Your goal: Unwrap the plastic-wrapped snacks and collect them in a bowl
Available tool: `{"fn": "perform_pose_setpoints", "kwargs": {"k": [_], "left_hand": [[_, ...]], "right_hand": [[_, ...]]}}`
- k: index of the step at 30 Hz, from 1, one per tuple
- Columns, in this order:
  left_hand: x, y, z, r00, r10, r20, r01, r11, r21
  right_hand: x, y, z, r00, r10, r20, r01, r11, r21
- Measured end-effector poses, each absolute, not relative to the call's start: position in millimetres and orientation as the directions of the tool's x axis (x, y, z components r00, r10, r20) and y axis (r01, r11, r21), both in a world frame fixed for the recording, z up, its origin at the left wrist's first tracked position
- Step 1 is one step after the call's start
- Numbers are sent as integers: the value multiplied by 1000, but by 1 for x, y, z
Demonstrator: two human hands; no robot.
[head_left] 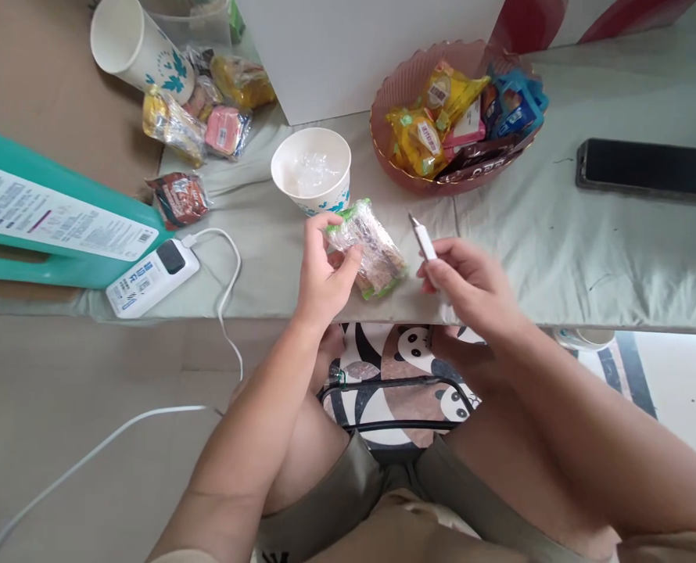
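Observation:
My left hand (324,270) is closed on a snack in a clear wrapper with green ends (370,249), holding it just above the table's near edge. To its right, my right hand (464,280) grips a small white utility knife (423,238) whose tip points up and away, a short gap from the snack. A white paper cup (311,170) with crumpled clear wrappers inside stands just behind the snack.
A pink bowl (395,86) of packaged snacks sits at the back, a black phone (647,166) to the right. Loose snack packets (201,117), a tipped paper cup (137,47), a teal box (48,219) and a white power bank (152,277) with cable lie left.

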State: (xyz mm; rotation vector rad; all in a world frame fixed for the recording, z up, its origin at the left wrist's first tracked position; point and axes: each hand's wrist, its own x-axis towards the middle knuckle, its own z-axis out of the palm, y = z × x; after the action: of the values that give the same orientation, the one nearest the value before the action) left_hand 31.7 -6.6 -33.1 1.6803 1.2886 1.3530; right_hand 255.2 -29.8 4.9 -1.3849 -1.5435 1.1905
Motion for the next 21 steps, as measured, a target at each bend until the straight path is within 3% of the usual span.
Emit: {"fn": "perform_pose_setpoints", "kwargs": {"k": [2,4,15,21], "left_hand": [[35,-7,-36,15,934,357,267,-348,899],[37,-8,-38,52,933,356,245,-357,901],[41,-8,-39,127,906,403,217,-422,880],[42,-9,-36,122,910,397,221,-415,883]], "right_hand": [[243,-34,9,-241,961,-133,146,-100,-984],[235,-34,8,-269,948,-170,105,-147,-984],[237,-36,11,-256,954,-158,77,-142,-987],[234,-35,10,-222,956,-193,141,-164,-976]]}}
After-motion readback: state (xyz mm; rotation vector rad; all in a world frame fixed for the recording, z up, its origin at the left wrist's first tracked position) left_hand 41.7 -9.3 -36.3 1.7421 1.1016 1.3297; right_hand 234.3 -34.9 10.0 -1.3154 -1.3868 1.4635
